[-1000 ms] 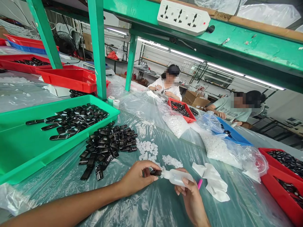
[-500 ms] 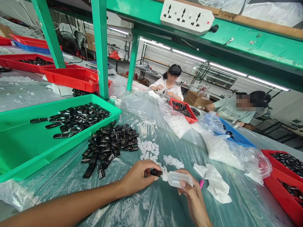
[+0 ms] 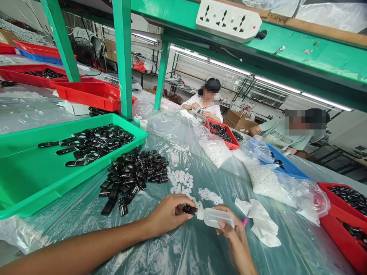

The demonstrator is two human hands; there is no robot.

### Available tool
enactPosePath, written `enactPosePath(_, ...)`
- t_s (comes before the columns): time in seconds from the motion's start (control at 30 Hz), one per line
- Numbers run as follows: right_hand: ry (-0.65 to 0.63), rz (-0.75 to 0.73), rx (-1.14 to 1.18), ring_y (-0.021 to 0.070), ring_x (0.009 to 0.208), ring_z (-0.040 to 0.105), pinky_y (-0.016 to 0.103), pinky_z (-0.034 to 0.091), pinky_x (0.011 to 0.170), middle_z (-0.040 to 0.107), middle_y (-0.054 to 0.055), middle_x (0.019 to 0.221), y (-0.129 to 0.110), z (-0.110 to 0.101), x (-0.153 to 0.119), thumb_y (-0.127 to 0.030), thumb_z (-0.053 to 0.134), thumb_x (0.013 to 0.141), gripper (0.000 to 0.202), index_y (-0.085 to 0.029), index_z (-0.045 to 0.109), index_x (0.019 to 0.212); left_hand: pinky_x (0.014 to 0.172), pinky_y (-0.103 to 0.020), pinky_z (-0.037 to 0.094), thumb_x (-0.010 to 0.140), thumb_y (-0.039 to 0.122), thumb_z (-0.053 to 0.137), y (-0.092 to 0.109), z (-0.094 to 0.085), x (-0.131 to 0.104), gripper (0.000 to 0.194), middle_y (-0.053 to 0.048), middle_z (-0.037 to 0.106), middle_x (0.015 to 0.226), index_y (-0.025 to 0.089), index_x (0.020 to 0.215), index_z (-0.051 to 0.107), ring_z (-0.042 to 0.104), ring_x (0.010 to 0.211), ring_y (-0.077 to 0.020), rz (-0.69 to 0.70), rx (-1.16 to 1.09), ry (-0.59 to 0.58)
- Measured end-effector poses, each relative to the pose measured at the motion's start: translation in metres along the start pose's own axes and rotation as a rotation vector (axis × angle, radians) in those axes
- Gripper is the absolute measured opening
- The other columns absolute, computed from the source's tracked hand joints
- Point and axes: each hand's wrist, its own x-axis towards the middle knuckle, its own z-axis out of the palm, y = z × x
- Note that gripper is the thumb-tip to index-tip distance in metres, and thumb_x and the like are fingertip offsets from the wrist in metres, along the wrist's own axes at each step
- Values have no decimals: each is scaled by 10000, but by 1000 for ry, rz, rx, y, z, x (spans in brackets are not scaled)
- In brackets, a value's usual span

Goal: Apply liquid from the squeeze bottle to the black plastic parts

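Between the thumb and fingers of my left hand point(image 3: 169, 214) is a small glossy black plastic part point(image 3: 189, 209). My right hand point(image 3: 232, 233) is wrapped round a translucent white squeeze bottle point(image 3: 218, 218), lying nearly level. Its nozzle end points left and meets the black part; whether anything comes out cannot be seen. A heap of similar black parts point(image 3: 134, 172) lies to the left on the plastic-covered table. Just beyond my hands are small white pieces point(image 3: 180, 180) and a pile of finer white bits point(image 3: 210, 195).
A green tray point(image 3: 31, 200) of black parts stands at left. A crumpled white cloth point(image 3: 263, 225), a pink object point(image 3: 244, 222) and bags of white pieces point(image 3: 268, 183) lie at right. Red bins point(image 3: 341, 229) edge the right. Two people point(image 3: 208, 99) sit opposite; a green frame point(image 3: 123, 61) rises ahead.
Both hands keep the black part and bottle together in almost the same place. The whole view has shifted very slightly.
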Motion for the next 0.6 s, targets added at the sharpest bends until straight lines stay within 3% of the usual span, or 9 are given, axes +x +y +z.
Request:
enactPosePath(0.1, -43, 20, 37, 139, 586, 432, 237, 340, 510, 580, 8, 721, 5, -4, 3, -458, 644, 689, 301, -218, 632, 869, 600, -219, 441, 786, 264, 598, 0, 1, 0, 222, -34, 649, 943, 226, 999, 646, 568, 704, -150, -25, -29, -8)
enactPosePath(0.2, -86, 56, 177, 126, 535, 419, 241, 367, 521, 498, -26, 574, 9, -7, 6, -438, 610, 741, 289, -210, 634, 917, 643, -228, 453, 788, 252, 592, 1, 0, 1, 217, -35, 651, 965, 217, 997, 642, 581, 741, -157, -45, -80, -13)
enactPosePath(0.27, -101, 70, 326, 134, 539, 443, 280, 424, 600, 472, -38, 536, 11, -8, 7, -408, 559, 795, 268, -220, 626, 975, 683, -234, 460, 789, 245, 589, 2, -1, 1, 212, -38, 649, 983, 205, 991, 640, 587, 768, -159, -46, -130, -21)
enactPosePath(0.37, -99, 43, 452, 178, 704, 543, 382, 435, 803, 594, -2, 681, 14, -11, 9, -355, 517, 837, 217, -230, 622, 980, 718, -238, 462, 789, 244, 591, 4, -2, 1, 199, -46, 647, 976, 183, 971, 642, 591, 789, -160, -38, -194, -34)
enactPosePath(0.5, -42, 28, 346, 241, 1054, 525, 418, 303, 981, 651, 34, 1012, 13, -16, 13, -348, 590, 792, 267, -238, 583, 1035, 724, -240, 462, 790, 260, 600, 6, -2, 1, 197, -58, 641, 948, 162, 953, 648, 589, 780, -157, -33, -253, -62)
enactPosePath(0.6, 8, 30, 91, 268, 1115, 489, 433, 276, 981, 633, 47, 1086, 11, -21, 18, -354, 650, 737, 388, -246, 525, 1087, 721, -241, 459, 795, 284, 601, 5, -1, 1, 206, -59, 637, 941, 161, 952, 653, 584, 774, -155, -30, -273, -79)
